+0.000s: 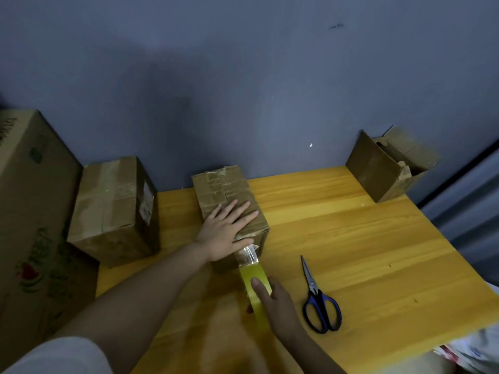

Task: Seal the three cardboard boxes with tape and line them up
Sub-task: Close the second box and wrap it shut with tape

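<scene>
The right hand is nearest, curled round the yellow tape roll on the table, forefinger laid along the top of the roll. From the roll a clear strip of tape runs up the near face of the middle box, the landmark for everything else. The left hand lies flat on that box's lid, fingers straight and spread, thumb at the near top edge where the strip climbs.

The step in hand looks like the laying of a strip over the lid seam. To do it well, the flat hand should pin the closed flaps and the stuck end while the other hand draws the roll out low and taut, in line with the seam, so the strip lies without wrinkles. The strip should then be pressed down from the edge outward before cutting.

The scissors lie closed just right of the roll, near and to the right of the middle box, within easy reach for the cut.

To the left of the middle box stands a second box, shut, its top already taped by the look of it. Farther left is a large printed carton. Well to the right of the middle box, at the far corner against the wall, a third box lies tilted with its flaps open, not yet sealed.
</scene>
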### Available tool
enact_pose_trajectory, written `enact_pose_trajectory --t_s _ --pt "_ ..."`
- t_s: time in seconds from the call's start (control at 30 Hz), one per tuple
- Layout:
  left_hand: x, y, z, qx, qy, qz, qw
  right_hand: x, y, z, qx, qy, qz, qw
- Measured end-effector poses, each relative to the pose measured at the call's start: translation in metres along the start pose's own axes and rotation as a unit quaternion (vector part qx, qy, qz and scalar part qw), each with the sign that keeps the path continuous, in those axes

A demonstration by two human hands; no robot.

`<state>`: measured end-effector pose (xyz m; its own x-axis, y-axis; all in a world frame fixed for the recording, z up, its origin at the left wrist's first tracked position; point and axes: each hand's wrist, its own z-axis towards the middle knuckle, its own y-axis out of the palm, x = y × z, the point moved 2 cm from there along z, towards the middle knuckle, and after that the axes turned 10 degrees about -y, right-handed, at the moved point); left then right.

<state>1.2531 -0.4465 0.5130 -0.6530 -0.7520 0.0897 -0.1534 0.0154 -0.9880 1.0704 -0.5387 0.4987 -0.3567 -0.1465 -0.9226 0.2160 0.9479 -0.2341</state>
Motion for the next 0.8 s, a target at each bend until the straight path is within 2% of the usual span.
enact_pose_trajectory --t_s 0.17,0.5,0.7,0.8 --pt "-0.003 0.002 -0.001 0.003 0.009 0.009 1.0 -0.004 0.008 0.009 -0.005 0.018 0.002 1.0" --pt "-0.006 -0.001 0.0 -0.001 0.026 0.007 1.0 -0.006 0.014 0.007 0.01 0.02 -0.104 0.994" --pt "-0.012 -0.001 0.002 -0.011 0.033 0.019 0.999 0.0 0.025 0.006 -0.006 0.042 0.026 0.999" --pt "-0.015 -0.005 -0.003 -0.001 0.034 0.017 0.999 0.011 0.026 0.007 -0.024 0.038 0.024 0.999"
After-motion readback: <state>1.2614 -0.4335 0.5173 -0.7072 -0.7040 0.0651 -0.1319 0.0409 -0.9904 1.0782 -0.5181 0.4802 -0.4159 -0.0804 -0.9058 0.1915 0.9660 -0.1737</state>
